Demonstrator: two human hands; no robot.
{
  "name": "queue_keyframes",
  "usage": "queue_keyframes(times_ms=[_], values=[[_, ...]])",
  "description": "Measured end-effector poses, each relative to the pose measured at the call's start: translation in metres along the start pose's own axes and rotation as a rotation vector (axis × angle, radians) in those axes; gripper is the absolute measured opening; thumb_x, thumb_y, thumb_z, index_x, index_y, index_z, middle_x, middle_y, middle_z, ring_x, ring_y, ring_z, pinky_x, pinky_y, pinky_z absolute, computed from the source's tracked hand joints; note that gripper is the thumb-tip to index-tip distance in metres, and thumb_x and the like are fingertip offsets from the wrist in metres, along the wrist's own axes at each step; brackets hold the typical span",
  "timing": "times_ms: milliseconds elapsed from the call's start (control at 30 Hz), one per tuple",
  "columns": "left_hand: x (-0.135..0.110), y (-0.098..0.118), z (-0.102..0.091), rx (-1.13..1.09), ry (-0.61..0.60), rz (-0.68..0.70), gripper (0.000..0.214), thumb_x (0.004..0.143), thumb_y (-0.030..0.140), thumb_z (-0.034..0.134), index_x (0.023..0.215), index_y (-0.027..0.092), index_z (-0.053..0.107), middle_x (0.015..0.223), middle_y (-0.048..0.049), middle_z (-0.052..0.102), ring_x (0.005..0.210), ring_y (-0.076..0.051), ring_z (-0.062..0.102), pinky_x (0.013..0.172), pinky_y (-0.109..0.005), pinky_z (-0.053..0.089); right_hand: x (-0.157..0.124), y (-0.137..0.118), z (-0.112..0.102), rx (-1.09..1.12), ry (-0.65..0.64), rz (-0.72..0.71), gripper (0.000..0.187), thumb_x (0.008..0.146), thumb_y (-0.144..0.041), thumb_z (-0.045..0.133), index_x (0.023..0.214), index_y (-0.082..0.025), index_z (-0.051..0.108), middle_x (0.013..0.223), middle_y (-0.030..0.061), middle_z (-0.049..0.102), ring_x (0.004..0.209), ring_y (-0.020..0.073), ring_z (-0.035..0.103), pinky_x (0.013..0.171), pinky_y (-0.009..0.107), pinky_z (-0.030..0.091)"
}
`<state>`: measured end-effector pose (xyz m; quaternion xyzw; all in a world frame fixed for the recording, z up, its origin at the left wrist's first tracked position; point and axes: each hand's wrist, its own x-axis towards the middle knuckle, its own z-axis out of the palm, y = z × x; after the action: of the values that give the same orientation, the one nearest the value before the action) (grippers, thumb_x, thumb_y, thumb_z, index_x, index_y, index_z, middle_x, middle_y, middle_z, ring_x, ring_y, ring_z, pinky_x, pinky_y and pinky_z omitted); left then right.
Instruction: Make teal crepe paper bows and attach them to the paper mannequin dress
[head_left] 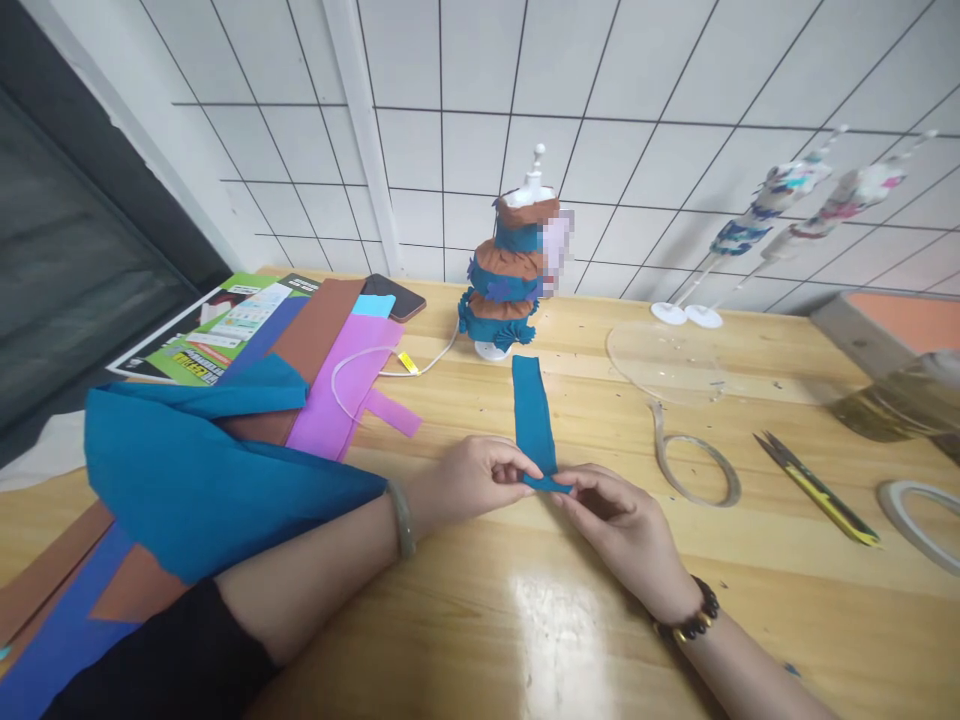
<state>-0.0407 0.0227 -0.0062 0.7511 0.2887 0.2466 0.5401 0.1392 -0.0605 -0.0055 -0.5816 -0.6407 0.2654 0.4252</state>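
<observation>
One head-worn camera is looking forward and down over the wooden bench (525, 640), hovering close above the person's left hand (472, 478) and right hand (619, 525) at lower centre, and facing the white tiled wall (637, 150) behind the bench.

Left hand (472, 478) and right hand (615, 520) pinch the near end of a teal strip (534, 412) lying on the wooden table (480, 620).

Teal fabric strip (534, 412) flat on the table, near end pinched
</observation>
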Motion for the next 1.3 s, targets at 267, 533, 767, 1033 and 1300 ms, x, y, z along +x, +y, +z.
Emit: queue_keyframes(times_ms=[267,533,767,1033,1300], values=[[0.0014,-0.0047,0.0028,-0.008,0.021,-0.013,0.018,0.072,0.022,0.06,0.087,0.014,0.067,0.069,0.0003,0.056,0.06,-0.008,0.048,0.055,-0.019,0.039,0.0007,-0.0016,-0.001,-0.023,-0.001,-0.059,0.012,0.079,-0.026,0.059,0.085,-0.021,0.068,0.081,0.0052,0.067,0.069,0.0151,0.061,0.061,0.027,0.052],[0.0005,-0.0006,0.0019,-0.001,0.002,-0.01,0.022,0.072,0.023,0.061,0.092,0.015,0.066,0.069,0.0008,0.054,0.06,-0.008,0.047,0.056,-0.019,0.039,0.0008,-0.0031,-0.002,-0.033,-0.007,-0.033,0.013,0.08,-0.028,0.058,0.084,-0.021,0.068,0.084,0.0064,0.069,0.077,0.0181,0.064,0.068,0.03,0.053],[0.0011,-0.0026,0.0025,0.029,0.006,0.05,0.022,0.072,0.02,0.061,0.094,0.016,0.066,0.071,0.0012,0.051,0.061,-0.007,0.046,0.055,-0.019,0.038,-0.0008,-0.0005,-0.0018,-0.036,-0.026,-0.009,0.015,0.079,-0.029,0.059,0.088,-0.021,0.068,0.085,0.0063,0.068,0.075,0.0173,0.063,0.068,0.03,0.053],[0.0014,-0.0055,0.0035,0.046,0.029,0.076,0.019,0.075,0.021,0.059,0.09,0.014,0.068,0.077,-0.0026,0.058,0.064,-0.009,0.051,0.057,-0.02,0.04,-0.0012,0.0022,0.0018,-0.021,-0.03,-0.009,0.016,0.077,-0.027,0.061,0.09,-0.02,0.067,0.08,0.0052,0.064,0.067,0.0147,0.058,0.062,0.028,0.051],[0.0017,-0.0021,0.003,0.036,0.025,0.07,0.017,0.075,0.023,0.06,0.088,0.014,0.068,0.078,-0.0032,0.059,0.068,-0.01,0.053,0.06,-0.021,0.042,-0.0005,-0.0004,0.0,-0.053,-0.019,-0.016,0.015,0.079,-0.029,0.058,0.088,-0.021,0.068,0.081,0.0056,0.066,0.07,0.016,0.06,0.063,0.029,0.051]])
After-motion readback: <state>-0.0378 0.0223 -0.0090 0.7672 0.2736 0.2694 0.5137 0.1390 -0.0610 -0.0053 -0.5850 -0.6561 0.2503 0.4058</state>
